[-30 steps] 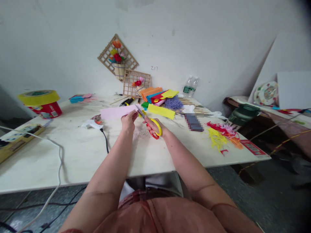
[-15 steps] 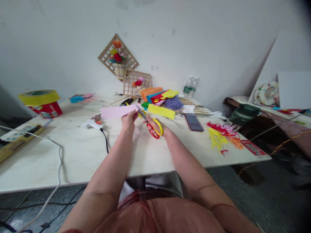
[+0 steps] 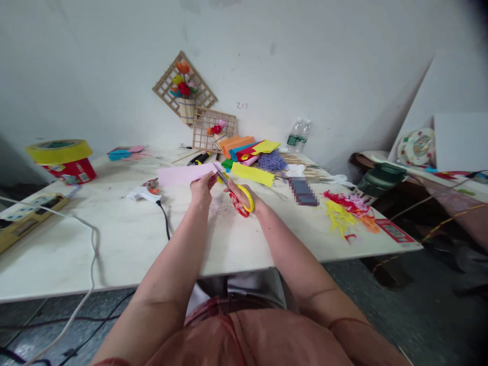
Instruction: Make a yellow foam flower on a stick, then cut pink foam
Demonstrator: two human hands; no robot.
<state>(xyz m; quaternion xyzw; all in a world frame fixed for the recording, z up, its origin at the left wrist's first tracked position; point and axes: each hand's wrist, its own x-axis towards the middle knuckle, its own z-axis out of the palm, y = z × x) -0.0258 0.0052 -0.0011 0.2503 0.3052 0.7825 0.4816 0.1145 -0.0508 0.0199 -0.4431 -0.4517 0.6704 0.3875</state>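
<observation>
A pale pink strip, paper or felt (image 3: 177,175), is pinched near its right end in my left hand (image 3: 201,190). My right hand (image 3: 244,195) grips scissors (image 3: 248,202) with one yellow and one red handle loop. Their blades point up and left and meet the strip's right end, right beside my left fingertips. How far the blades are apart is hard to make out. A yellow strip (image 3: 253,175) lies just beyond my right hand. Small scraps (image 3: 223,208) are scattered on the table between my forearms.
Left on the white table (image 3: 125,254) are a glue gun (image 3: 144,194), a power strip (image 3: 26,218) and a red tub (image 3: 74,170) with yellow tape. Folded coloured sheets (image 3: 247,149) and purple yarn (image 3: 272,160) lie behind; a blurred-out dark slab (image 3: 304,192) and coloured shreds (image 3: 345,216) lie right.
The scissors have tilted slightly and their handle loops have drawn a little closer together. The pink strip and my left hand stay almost where they were.
</observation>
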